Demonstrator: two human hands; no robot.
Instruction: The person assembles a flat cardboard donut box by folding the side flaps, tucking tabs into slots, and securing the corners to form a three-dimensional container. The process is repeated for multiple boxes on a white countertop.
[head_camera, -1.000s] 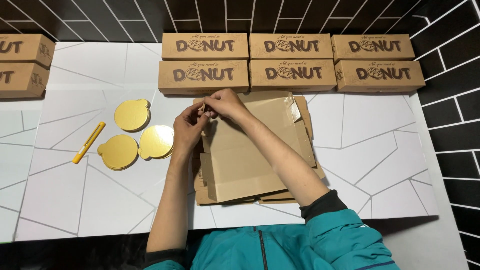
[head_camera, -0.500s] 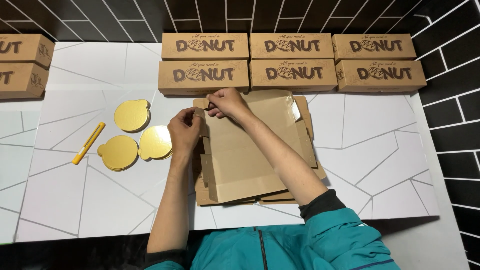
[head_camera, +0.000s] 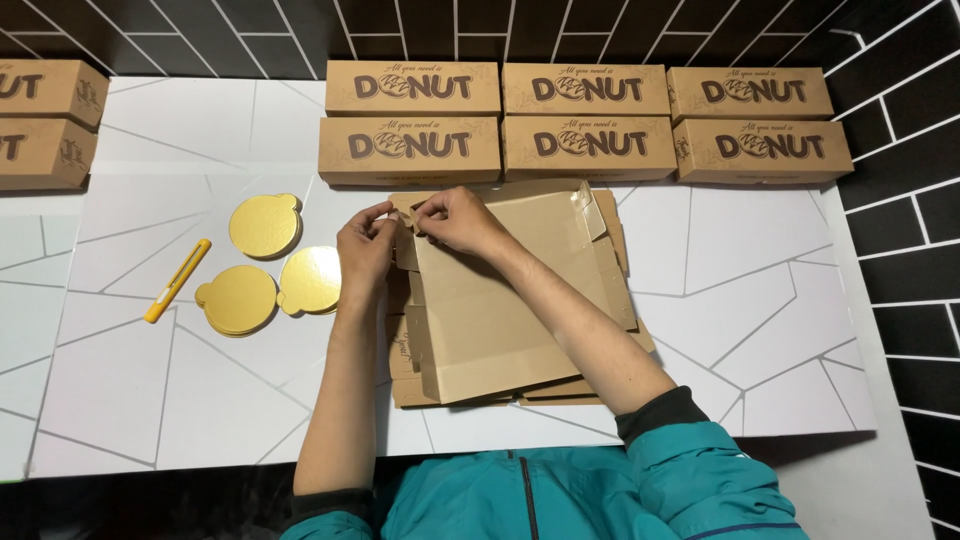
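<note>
A stack of flat brown cardboard box blanks (head_camera: 520, 310) lies on the white table in front of me. My left hand (head_camera: 366, 250) pinches the top blank's far-left corner flap. My right hand (head_camera: 458, 218) grips the same flap from the right, right beside the left hand, fingers curled on the cardboard edge. The top blank lies slightly skewed over the ones beneath it. Both forearms reach out from teal sleeves at the bottom.
Three gold round cake boards (head_camera: 265, 225) (head_camera: 238, 298) (head_camera: 312, 280) lie left of the stack, with a yellow utility knife (head_camera: 178, 280) further left. Folded brown boxes (head_camera: 410, 150) stand in stacked rows along the black tiled wall, with more boxes (head_camera: 45, 155) at far left.
Both hands have drawn slightly toward me and lower on the blank's far-left corner. The left hand shifted a little left along the flap. The stack stays in place.
</note>
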